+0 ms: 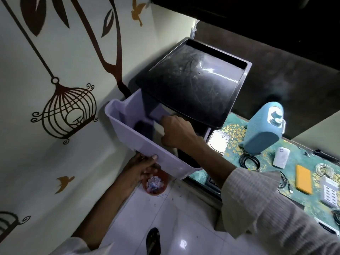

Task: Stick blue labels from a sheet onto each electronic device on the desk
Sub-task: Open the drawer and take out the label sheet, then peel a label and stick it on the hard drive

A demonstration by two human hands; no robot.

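A lavender plastic drawer (147,144) is pulled out of a drawer unit with a dusty black top (191,80). My left hand (143,168) grips the drawer's front rim, thumb on its face and fingers underneath. My right hand (176,131) reaches down into the drawer, its fingers curled round a pale sheet (158,128) that is mostly hidden. On the green patterned desk (266,162) to the right lie a blue speaker-like device (263,129), a bare hard drive (219,142), a white power bank (281,157), an orange flat device (303,179) and a white keypad unit (329,192).
The decorated wall stands close on the left. A small orange bin (155,184) full of paper scraps sits on the white tiled floor below the drawer. Black and white cables (249,161) lie among the devices. My sandalled foot (153,240) is on the floor.
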